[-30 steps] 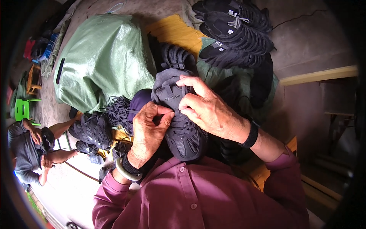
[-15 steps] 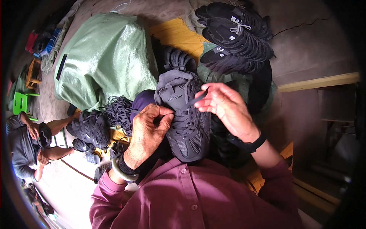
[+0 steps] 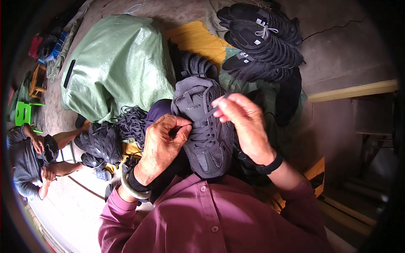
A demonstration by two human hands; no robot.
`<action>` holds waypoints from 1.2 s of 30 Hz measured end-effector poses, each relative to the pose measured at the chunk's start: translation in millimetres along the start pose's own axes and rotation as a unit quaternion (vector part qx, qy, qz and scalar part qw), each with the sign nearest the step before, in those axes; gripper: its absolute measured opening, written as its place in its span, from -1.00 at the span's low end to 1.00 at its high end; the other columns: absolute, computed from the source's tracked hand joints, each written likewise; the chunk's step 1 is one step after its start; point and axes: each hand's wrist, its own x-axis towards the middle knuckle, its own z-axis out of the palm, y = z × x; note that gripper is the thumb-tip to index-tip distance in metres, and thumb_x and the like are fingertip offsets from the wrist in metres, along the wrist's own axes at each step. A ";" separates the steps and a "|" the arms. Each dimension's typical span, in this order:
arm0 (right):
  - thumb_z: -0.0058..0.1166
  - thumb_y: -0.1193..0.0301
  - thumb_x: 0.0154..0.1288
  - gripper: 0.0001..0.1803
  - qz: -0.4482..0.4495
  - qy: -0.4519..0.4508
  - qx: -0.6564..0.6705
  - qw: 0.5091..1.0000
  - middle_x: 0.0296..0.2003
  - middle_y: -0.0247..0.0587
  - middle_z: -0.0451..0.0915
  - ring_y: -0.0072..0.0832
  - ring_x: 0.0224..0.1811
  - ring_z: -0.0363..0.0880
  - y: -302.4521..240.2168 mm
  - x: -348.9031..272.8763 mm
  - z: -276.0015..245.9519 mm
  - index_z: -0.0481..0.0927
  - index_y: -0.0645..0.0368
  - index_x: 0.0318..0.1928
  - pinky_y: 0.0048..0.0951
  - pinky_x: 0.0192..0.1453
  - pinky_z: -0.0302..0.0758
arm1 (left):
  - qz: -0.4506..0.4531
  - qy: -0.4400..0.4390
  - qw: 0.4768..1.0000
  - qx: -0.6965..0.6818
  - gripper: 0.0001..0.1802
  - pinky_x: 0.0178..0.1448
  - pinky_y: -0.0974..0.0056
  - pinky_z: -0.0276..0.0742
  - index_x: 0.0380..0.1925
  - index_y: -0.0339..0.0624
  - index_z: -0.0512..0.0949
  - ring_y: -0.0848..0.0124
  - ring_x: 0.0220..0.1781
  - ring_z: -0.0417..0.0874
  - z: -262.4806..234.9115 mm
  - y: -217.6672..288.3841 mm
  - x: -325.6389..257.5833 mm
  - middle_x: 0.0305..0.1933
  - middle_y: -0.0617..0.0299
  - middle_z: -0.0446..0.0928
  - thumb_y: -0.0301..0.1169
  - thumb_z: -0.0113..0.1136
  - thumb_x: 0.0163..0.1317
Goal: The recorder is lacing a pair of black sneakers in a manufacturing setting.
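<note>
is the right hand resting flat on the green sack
No, the right hand is raised over the dark shoe, pinching a lace; the green sack lies apart.

Bare concrete floor (image 3: 337,59) carries everything here. A big green woven sack (image 3: 114,63) sits on it; just right of the sack lies a yellow sheet (image 3: 192,38), and beyond that a stack of dark sneakers (image 3: 261,40) on green cloth (image 3: 236,82). Below the sack, a tangle of dark laces (image 3: 130,122) and more dark shoes (image 3: 99,141).

A person wears a maroon button-up shirt (image 3: 211,211) with long sleeves. The left wrist carries a pale bangle (image 3: 131,190) beside a dark band; the right wrist a black band (image 3: 270,165).
</note>
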 end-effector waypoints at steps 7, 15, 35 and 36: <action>0.11 0.29 0.56 -0.78 -0.089 0.093 0.123 0.984 -0.07 -0.16 0.67 -0.39 0.02 0.66 -57.1 19.2 -121.3 0.60 0.13 0.03 -0.27 0.21 0.62 | 0.067 0.013 0.997 0.043 -0.82 0.08 0.19 0.57 -0.14 -0.23 0.73 0.20 -0.18 0.72 -20.1 6.4 -9.3 -0.28 0.17 0.68 -0.52 0.39 0.24; 0.20 0.49 0.50 -0.77 -0.150 0.268 0.142 0.941 -0.05 -0.22 0.66 -0.47 0.02 0.67 -146.3 2.7 -361.5 0.60 0.25 0.09 -0.53 0.21 0.62 | 0.109 0.013 0.993 0.048 -0.65 0.30 0.07 0.46 -0.02 -0.22 0.65 0.04 0.09 0.61 -28.2 -3.8 -7.4 -0.02 0.01 0.62 -0.57 0.39 0.16; 0.23 0.50 0.41 -0.71 -0.021 0.142 -0.209 0.967 -0.13 -0.40 0.70 -0.77 -0.26 0.55 -40.4 36.0 -174.9 0.63 0.13 0.11 -0.70 -0.36 0.35 | 0.150 0.010 0.944 0.292 -0.74 0.28 0.03 0.47 -0.23 -0.20 0.66 0.09 -0.04 0.66 -37.8 -18.3 -3.6 -0.20 0.13 0.64 -0.66 0.36 0.05; 0.21 0.48 0.44 -0.78 -0.013 0.114 -0.231 0.966 -0.18 -0.37 0.72 -0.73 -0.23 0.59 -38.0 34.6 -147.8 0.62 0.15 0.06 -0.66 -0.31 0.41 | 0.149 0.008 0.944 0.294 -0.74 0.28 0.03 0.47 -0.23 -0.20 0.66 0.09 -0.04 0.66 -41.4 -20.4 -4.8 -0.20 0.13 0.64 -0.66 0.36 0.05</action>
